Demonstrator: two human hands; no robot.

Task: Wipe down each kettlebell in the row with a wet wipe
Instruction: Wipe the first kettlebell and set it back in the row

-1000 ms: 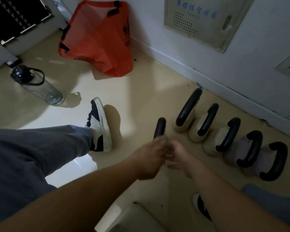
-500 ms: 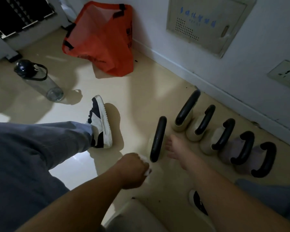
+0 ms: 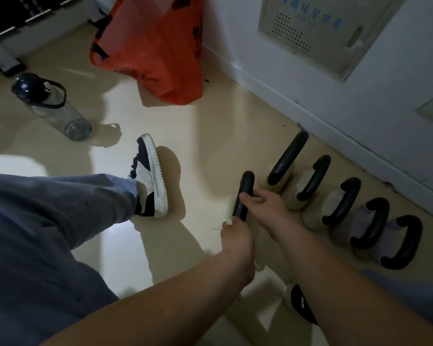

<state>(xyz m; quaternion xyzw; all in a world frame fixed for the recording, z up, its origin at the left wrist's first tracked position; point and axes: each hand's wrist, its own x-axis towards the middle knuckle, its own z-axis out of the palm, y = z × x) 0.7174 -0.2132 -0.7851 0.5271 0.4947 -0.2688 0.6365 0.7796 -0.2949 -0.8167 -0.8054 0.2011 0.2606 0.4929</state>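
Kettlebells stand on the floor (image 3: pixel 210 116) in a row along the wall (image 3: pixel 360 101): five close together, plus a sixth, the nearest kettlebell (image 3: pixel 244 196), drawn out of line toward the person. That nearest one is the one in hand. The right hand (image 3: pixel 263 203) is curled round its dark handle, thumb on the near side, steadying it. The left hand (image 3: pixel 235 236) sits just below the handle's lower end with its fingers closed on a pale wet wipe (image 3: pixel 227 223), a scrap of which shows above the knuckles; the wipe seems to touch the handle's base or the pale body beside it, though the contact itself is hidden by the hand.

As for progress, I judge the work to be early or in the middle of this one piece. The five in the row, from the tallest (image 3: pixel 285 163) down to the last purple one (image 3: pixel 400 242), sit untouched by either hand, and nothing in the dim light shows whether any is damp or already cleaned. If none has been done, one is under way and five remain. The body of the held kettlebell is mostly hidden, so how much of it is wiped cannot be told.
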